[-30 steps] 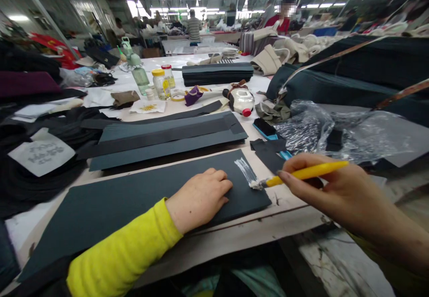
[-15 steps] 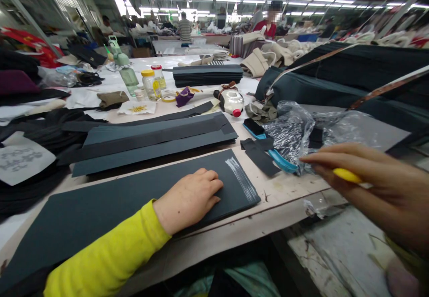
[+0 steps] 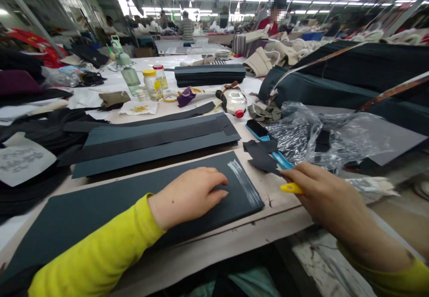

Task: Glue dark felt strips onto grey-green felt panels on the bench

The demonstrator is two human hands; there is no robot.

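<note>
Coating the end of the panel [image 3: 83, 216] looks like the step in hand: white streaks [image 3: 246, 183] lie on it, just right of the left hand [image 3: 191, 195]. That hand curls loosely over the panel, clasping nothing. Apart from the panel, off its right end, the right hand [image 3: 328, 198] grips the yellow brush [image 3: 291, 188]; whether it is loaded, I cannot tell. Another stroke would call for carrying the brush left over the panel, held steady by the left hand.

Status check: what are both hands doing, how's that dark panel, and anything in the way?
Left fingers over dark panel; right fingers gripping yellow handle. White streaks near panel's right end. Black scraps close beside it, off the streaks.
</note>
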